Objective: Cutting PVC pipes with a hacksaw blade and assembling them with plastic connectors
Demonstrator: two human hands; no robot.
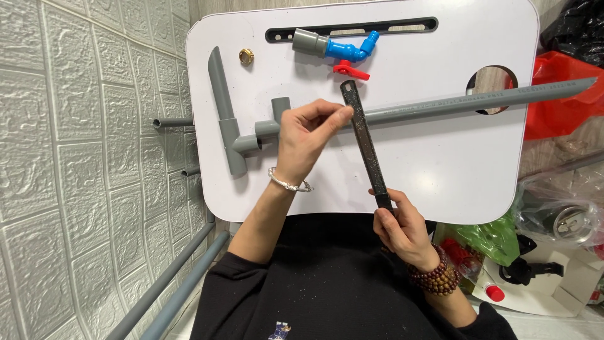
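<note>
Fingers point(333, 113) of the left hand point(305, 138) pinch narrowly around the top end of a long, flat, dark metal file point(365, 145), while the right hand point(399, 226) wraps closed around its black handle end at the near edge of the white rounded surface point(440, 164). The file stands slanted between the two hands, its upper tip lying over or just in front of a long grey plastic pipe point(478, 99); whether the two touch cannot be told. Judging by its look, the file is stiff and fairly heavy for its width, with a rough face that bites skin, so the handle and the bare tip seem the sensible places to hold it. The pipe looks light and smooth and may roll, though its joined grey tee fitting point(242, 141) with a slant-cut branch probably steadies it.

Farther back lie a blue plastic tap with a red lever and grey socket point(340, 50), a small brass nut point(246, 57) and a black slotted groove point(402, 26). A round hole point(487, 82) pierces the surface under the pipe. Red and green plastic bags point(553, 94) crowd the right side; grey pipes point(170, 289) lean by the tiled wall.
</note>
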